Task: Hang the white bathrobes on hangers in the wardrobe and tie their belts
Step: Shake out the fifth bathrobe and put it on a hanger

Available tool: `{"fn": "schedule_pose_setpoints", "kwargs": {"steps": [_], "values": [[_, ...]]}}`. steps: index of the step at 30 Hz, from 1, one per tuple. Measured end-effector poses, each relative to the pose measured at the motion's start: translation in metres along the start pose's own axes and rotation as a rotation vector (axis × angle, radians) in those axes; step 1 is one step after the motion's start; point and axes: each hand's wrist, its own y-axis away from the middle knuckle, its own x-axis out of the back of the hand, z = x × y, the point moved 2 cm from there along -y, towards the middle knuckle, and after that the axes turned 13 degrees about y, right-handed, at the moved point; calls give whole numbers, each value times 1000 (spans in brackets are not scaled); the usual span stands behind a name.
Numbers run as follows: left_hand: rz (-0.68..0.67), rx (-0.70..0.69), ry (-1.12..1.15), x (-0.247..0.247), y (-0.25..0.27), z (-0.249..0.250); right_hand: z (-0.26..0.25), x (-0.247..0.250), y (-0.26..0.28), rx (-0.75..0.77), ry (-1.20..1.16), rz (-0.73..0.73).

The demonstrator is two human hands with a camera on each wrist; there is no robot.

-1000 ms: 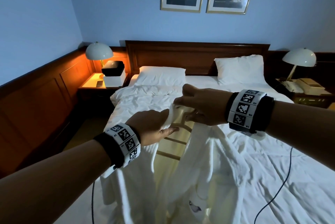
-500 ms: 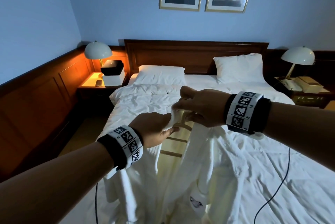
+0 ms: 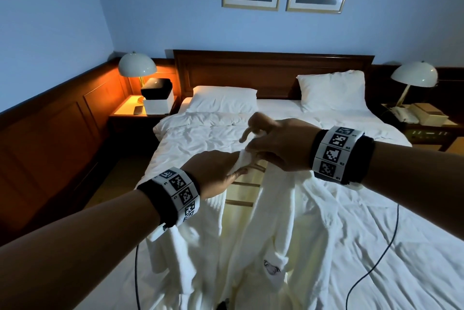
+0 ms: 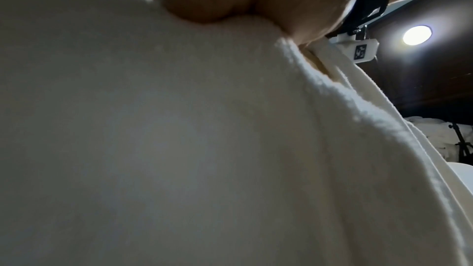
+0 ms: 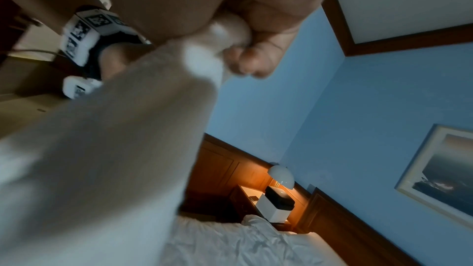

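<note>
A white bathrobe (image 3: 271,229) hangs in front of me above the bed, open down the front, its tan-striped inner lining showing. My left hand (image 3: 221,171) grips the collar on the left side, its fingers curled round the cloth. My right hand (image 3: 266,144) pinches the collar just to the right, index finger raised. In the left wrist view the bathrobe (image 4: 204,149) fills the frame under the palm. In the right wrist view the fingers (image 5: 245,58) are curled round a fold of the bathrobe (image 5: 115,149). No hanger or wardrobe is in view.
The bed (image 3: 376,221) with rumpled white sheets and two pillows lies ahead. A lit lamp (image 3: 136,66) and boxes stand on the left nightstand. A lamp and telephone (image 3: 404,115) stand on the right one. A black cable (image 3: 386,254) trails over the sheets.
Both hands have stayed on the collar. The right hand's index finger has lifted and the hand has shifted its hold slightly. The view has tilted down a little.
</note>
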Motion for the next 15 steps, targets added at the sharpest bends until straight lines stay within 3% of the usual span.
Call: {"fn": "schedule_pose_setpoints", "kwargs": {"steps": [6,8,11,13,15], "values": [[21,20,-5,8,4,-5,1,-6,7,-44,-140,172],[70,60,51,18,5,-12,5,-6,6,-128,-225,257],[119,74,69,31,8,-23,7,3,0,-311,-568,359],[145,58,53,37,12,-25,6,12,-11,-428,-758,296],[193,51,59,47,16,-28,6,18,-23,-501,-737,154]]}}
